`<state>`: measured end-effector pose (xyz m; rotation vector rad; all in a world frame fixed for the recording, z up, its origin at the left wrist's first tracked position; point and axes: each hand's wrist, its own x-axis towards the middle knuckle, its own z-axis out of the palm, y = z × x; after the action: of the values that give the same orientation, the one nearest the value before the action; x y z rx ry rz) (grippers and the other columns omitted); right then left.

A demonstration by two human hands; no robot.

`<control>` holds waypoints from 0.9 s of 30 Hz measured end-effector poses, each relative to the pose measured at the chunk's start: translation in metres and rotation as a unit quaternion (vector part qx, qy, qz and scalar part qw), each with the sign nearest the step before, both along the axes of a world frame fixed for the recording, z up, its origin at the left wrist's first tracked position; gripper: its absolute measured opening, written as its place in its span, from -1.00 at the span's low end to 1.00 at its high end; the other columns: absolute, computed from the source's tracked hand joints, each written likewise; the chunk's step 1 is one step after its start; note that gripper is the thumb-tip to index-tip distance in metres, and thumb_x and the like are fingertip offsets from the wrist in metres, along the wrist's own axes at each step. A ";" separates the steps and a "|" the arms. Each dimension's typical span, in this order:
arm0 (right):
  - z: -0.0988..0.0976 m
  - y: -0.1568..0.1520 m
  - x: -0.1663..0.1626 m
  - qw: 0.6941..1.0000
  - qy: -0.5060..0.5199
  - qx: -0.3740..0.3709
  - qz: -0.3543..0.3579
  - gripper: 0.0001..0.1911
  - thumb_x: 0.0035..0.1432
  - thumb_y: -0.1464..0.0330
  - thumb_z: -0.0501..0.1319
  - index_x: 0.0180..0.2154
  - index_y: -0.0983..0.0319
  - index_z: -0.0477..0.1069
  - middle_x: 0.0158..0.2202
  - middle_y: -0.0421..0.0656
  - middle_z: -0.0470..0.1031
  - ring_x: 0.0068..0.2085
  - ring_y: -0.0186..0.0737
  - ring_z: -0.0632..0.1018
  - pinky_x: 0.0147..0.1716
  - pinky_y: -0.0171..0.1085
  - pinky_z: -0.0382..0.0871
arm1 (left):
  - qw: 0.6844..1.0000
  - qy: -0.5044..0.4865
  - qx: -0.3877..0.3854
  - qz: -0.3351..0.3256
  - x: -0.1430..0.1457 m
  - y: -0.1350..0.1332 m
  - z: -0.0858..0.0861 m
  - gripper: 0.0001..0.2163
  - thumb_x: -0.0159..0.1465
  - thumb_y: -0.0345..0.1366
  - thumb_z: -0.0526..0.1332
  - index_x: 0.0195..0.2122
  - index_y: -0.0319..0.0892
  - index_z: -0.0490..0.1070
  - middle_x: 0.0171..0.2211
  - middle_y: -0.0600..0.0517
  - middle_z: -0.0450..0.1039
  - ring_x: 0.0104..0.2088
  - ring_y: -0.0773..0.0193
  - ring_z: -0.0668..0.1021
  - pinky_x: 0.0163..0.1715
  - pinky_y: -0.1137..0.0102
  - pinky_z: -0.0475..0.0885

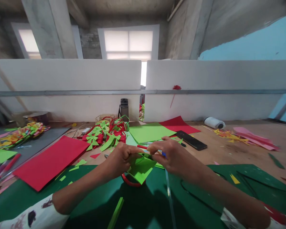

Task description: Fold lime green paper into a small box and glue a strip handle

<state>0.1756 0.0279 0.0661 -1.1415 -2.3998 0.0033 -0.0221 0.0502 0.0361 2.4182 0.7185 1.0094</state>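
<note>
Between my two hands is a piece of bright green paper [143, 168], its upper edge pinched and its lower corner hanging toward me. My left hand [124, 159] is closed on the paper's upper left side, thumb and finger pressed together. On the upper right side, my right hand [169, 156] grips the same paper with its fingers curled. Below the paper, a red curved handle [131, 182] shows partly; the rest of that thing is hidden. A clear strip [168, 190] lies just right of it, and a narrow green paper strip [116, 212] lies nearer to me.
A dark green mat [95, 203] covers the near table. Red sheet [54, 159], heaped red and green paper pieces [105, 135], green sheet [150, 132], black phone [192, 140], bottle [124, 108] and white roll [214, 122] stand or lie around. A white partition [66, 76] closes the back.
</note>
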 end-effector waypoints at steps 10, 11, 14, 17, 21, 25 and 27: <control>-0.003 0.003 -0.004 0.996 0.064 0.019 0.061 -0.83 0.14 0.47 0.12 -0.44 0.25 0.46 -0.50 -0.21 0.50 -0.45 -0.34 0.41 -0.36 -0.30 0.17 | 1.000 0.006 -0.014 -0.009 0.000 -0.003 0.002 -0.76 0.28 -0.39 0.03 -0.37 -0.29 0.49 -0.65 0.15 0.19 -0.63 0.48 0.19 -0.64 0.58 0.07; -0.002 0.003 -0.004 0.996 0.067 0.003 0.062 -0.81 0.16 0.45 0.11 -0.45 0.26 0.46 -0.53 -0.21 0.47 -0.47 -0.35 0.39 -0.42 -0.33 0.15 | 1.000 0.008 -0.023 -0.012 0.000 -0.004 0.002 -0.76 0.28 -0.38 0.03 -0.35 -0.28 0.50 -0.65 0.15 0.20 -0.63 0.48 0.19 -0.64 0.58 0.08; 0.000 0.002 -0.004 0.994 0.080 -0.053 0.058 -0.72 0.21 0.40 0.05 -0.48 0.29 0.44 -0.60 -0.26 0.35 -0.54 -0.39 0.32 -0.55 -0.38 0.09 | 0.998 0.016 -0.051 -0.017 0.000 -0.006 0.003 -0.77 0.27 -0.37 0.04 -0.29 -0.25 0.51 -0.63 0.15 0.24 -0.63 0.48 0.17 -0.64 0.58 0.08; 0.002 0.003 0.001 0.993 0.081 -0.081 0.035 -0.68 0.24 0.35 0.02 -0.46 0.29 0.45 -0.60 -0.28 0.35 -0.54 -0.40 0.33 -0.56 -0.40 0.12 | 0.997 0.020 -0.074 -0.002 0.000 -0.005 0.003 -0.75 0.26 -0.35 0.04 -0.30 -0.26 0.52 -0.63 0.13 0.25 -0.63 0.47 0.19 -0.65 0.58 0.10; -0.004 0.012 0.027 0.997 0.009 -0.039 -0.070 -0.67 0.26 0.30 -0.01 -0.36 0.26 0.47 -0.43 -0.21 0.49 -0.39 -0.34 0.46 -0.41 -0.40 0.25 | 0.993 0.032 -0.105 0.043 -0.004 0.001 0.002 -0.73 0.24 -0.31 0.04 -0.32 -0.30 0.52 -0.62 0.11 0.28 -0.62 0.44 0.26 -0.64 0.57 0.13; -0.028 0.021 0.067 0.983 -0.048 -0.034 -0.173 -0.76 0.14 0.36 0.10 -0.24 0.34 0.47 -0.34 0.02 0.52 -0.31 -0.09 0.51 -0.32 -0.20 0.30 | 0.988 0.017 -0.138 0.074 -0.008 0.009 0.001 -0.74 0.22 -0.29 0.06 -0.36 -0.30 0.51 -0.63 0.12 0.25 -0.61 0.43 0.26 -0.63 0.57 0.14; -0.046 0.023 0.084 0.977 -0.079 -0.050 -0.192 -0.72 0.04 0.41 0.16 -0.18 0.35 0.46 -0.25 0.12 0.52 -0.26 0.05 0.53 -0.32 -0.11 0.33 | 0.985 0.005 -0.153 0.080 -0.008 0.010 0.001 -0.74 0.21 -0.28 0.06 -0.40 -0.31 0.49 -0.64 0.12 0.21 -0.62 0.44 0.23 -0.64 0.57 0.13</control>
<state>0.2592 0.0506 0.0205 -1.6928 -2.2929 -0.0983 -0.0304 0.0607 0.0368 2.1274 1.0069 0.8733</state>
